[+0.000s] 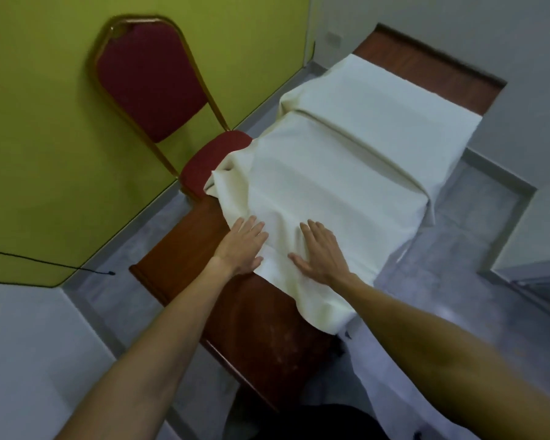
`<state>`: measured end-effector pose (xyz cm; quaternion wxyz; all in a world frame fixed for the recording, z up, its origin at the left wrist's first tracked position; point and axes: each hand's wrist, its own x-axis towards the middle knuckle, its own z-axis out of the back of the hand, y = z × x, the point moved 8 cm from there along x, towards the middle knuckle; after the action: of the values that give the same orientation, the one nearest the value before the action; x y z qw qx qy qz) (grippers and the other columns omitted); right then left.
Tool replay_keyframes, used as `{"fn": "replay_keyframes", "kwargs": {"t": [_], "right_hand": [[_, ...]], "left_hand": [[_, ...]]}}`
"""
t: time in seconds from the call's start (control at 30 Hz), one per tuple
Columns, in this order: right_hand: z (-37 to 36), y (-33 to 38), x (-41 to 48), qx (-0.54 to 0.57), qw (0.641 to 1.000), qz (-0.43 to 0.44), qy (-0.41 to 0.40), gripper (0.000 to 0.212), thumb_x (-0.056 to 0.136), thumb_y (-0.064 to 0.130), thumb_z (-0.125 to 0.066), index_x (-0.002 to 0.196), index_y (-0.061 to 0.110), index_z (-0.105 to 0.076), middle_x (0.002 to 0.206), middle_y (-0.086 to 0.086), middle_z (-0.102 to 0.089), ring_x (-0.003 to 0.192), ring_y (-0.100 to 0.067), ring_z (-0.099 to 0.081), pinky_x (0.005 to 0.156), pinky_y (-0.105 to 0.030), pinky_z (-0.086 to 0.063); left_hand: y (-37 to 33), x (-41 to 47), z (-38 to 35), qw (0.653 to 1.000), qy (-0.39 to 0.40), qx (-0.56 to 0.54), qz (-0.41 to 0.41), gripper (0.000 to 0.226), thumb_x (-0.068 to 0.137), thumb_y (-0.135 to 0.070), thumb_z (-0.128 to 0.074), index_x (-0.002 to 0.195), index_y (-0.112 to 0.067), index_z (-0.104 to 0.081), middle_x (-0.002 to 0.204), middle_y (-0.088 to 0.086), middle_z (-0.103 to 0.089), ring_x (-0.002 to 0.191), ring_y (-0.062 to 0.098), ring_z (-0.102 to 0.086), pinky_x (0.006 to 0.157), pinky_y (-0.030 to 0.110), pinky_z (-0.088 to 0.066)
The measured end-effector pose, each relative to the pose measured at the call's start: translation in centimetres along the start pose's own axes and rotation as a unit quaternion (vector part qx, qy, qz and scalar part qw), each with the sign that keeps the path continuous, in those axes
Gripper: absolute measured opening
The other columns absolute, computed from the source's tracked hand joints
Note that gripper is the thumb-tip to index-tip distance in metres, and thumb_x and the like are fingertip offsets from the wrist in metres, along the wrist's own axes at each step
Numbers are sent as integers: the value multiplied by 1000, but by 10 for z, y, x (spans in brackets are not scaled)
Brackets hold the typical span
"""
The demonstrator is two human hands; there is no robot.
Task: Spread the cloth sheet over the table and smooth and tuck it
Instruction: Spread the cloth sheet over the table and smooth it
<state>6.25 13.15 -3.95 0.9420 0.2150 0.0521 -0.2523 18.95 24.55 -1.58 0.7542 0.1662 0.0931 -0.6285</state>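
Pressing the left grip (242, 246) and the right grip (323, 254) palm-down, side by side but apart, on the near part of the cloth sheet (346, 160). Keeping both wide, fingers straight and slightly fanned, clasping nothing. Resting the left fingers on the sheet's near-left edge, with the heel of that palm over bare wood. Laying the right one wholly on fabric, thumb pointing toward the other. Reaching in with two bare forearms from the lower corners, nearly straight, converging over the middle of the table (235, 312).

Covering most of the long brown table with the cream sheet, lying askew. Leaving the near end and a strip at the far end bare, hanging down over the right side, creasing in long lines, trailing one corner toward the near right edge. Bunching in folds on the left, against the red seat of a gold-framed chair (150, 81) standing just beside the table and crowding that edge of the fabric.

Facing, behind the chair, a yellow-green wall (29, 122), with a thin black cable (45, 261) trailing down it toward the grey floor (108, 296).
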Motion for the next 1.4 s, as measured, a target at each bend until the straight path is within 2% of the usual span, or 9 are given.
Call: {"fn": "replay_keyframes", "kwargs": {"t": [0.2,0.33,0.4,0.53,0.67,0.77,0.93,1.03,1.4], "right_hand": [[-35,9,-48,-24,997,-76,6,103,87,76,-38,157,7,-8,165,-18,-4,152,-35,-2,124,-47,-4],[-54,2,-79,-32,991,-127,5,107,86,76,-40,157,4,-7,165,-20,-1,152,-36,3,123,-50,-1],[-63,-3,-92,-38,990,-139,2,107,86,76,-40,156,2,-10,164,-21,-3,152,-36,2,123,-52,-4],[-72,-6,-104,-51,988,-144,-16,96,91,68,-40,156,1,-15,163,-21,-7,152,-37,-4,123,-51,-4],[-72,-9,-102,-35,986,-161,-31,71,101,49,-27,156,3,-20,163,-18,-13,152,-35,-12,122,-50,-6],[-68,-6,-103,-31,985,-168,-40,66,103,43,-22,157,6,-17,164,-15,-13,152,-33,-10,123,-49,-4],[-55,8,-108,-41,977,-193,-83,61,104,39,-24,155,6,-25,162,-14,-22,150,-33,-21,121,-48,-10],[-51,19,-116,-43,967,-225,-107,61,105,40,-22,155,6,-23,163,-12,-20,151,-30,-17,122,-49,-15],[-50,92,-140,-45,946,-277,-162,62,105,41,-22,155,5,-21,163,-13,-20,152,-29,-15,123,-49,-16]], "left_hand": [[8,-14,-10,997,9,59,-46,64,92,-37,-62,144,-13,-35,158,16,-27,149,38,-14,121,53,-10],[5,-8,-17,990,10,96,-103,78,88,-55,-60,147,-13,-32,159,17,-23,149,41,-10,122,56,-7],[5,-3,-21,984,12,125,-124,78,91,-51,-58,150,-11,-27,160,17,-20,150,41,-8,122,56,-3],[10,2,-22,979,-24,143,-141,53,100,-11,-37,152,-7,-29,160,19,-24,149,42,-13,119,55,3],[15,5,-30,969,-51,156,-187,49,100,-10,-26,146,-4,-43,154,21,-36,145,43,-26,117,53,15],[20,4,-30,967,-72,134,-204,56,94,-19,-22,137,-2,-54,146,24,-47,140,45,-36,119,53,4],[35,-2,-16,964,-107,111,-215,61,94,-33,-26,140,-2,-50,145,24,-49,137,44,-41,119,53,-4],[53,-5,-16,959,-120,101,-237,58,100,-37,-26,139,-2,-51,143,23,-51,136,44,-42,119,55,-14],[100,-68,-16,939,-174,26,-297,46,104,-33,-30,138,-10,-52,139,18,-55,133,41,-45,118,55,-25]]}}
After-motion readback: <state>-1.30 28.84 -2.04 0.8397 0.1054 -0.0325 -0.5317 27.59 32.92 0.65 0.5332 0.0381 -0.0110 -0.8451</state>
